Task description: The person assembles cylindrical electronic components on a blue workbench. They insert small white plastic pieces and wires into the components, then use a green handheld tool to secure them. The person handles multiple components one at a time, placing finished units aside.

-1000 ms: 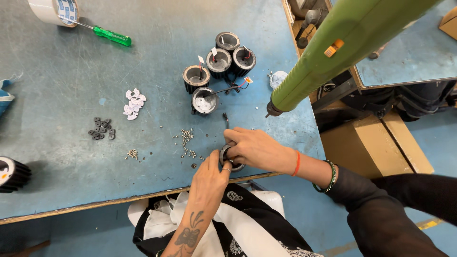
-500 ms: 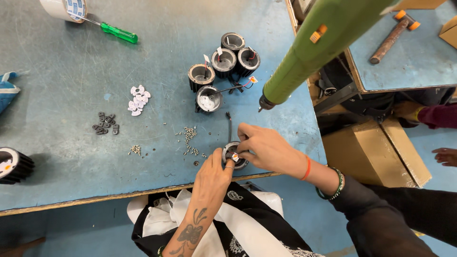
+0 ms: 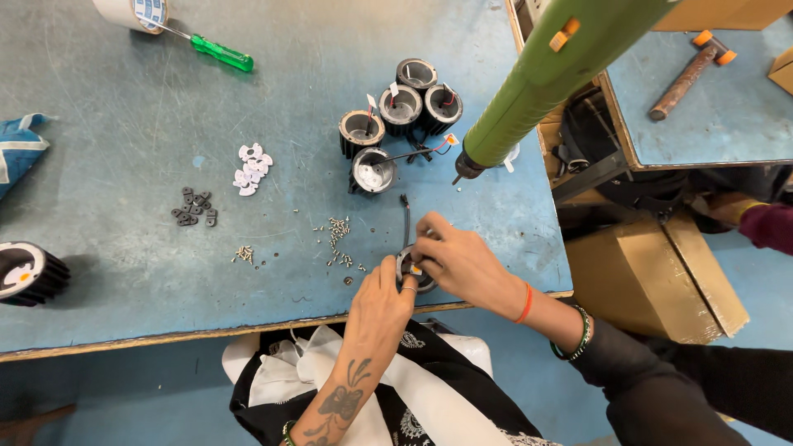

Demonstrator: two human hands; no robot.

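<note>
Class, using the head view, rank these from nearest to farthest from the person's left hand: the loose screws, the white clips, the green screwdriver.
From the left hand:
1. Loose screws, just up-left of it.
2. White clips, mid-table, farther left.
3. Green screwdriver, at the far edge.

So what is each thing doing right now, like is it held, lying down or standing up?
Left hand: gripping the small round part.
Right hand: fingers pinched on top of that part.
Small round part: held at the table edge.
Black finned housings: standing upright, open ends up, clustered.
Green power screwdriver: hanging, tip down, untouched.
Green-handled screwdriver: lying flat.
Hammer: lying on the next table.
Screws: scattered loose.
</note>
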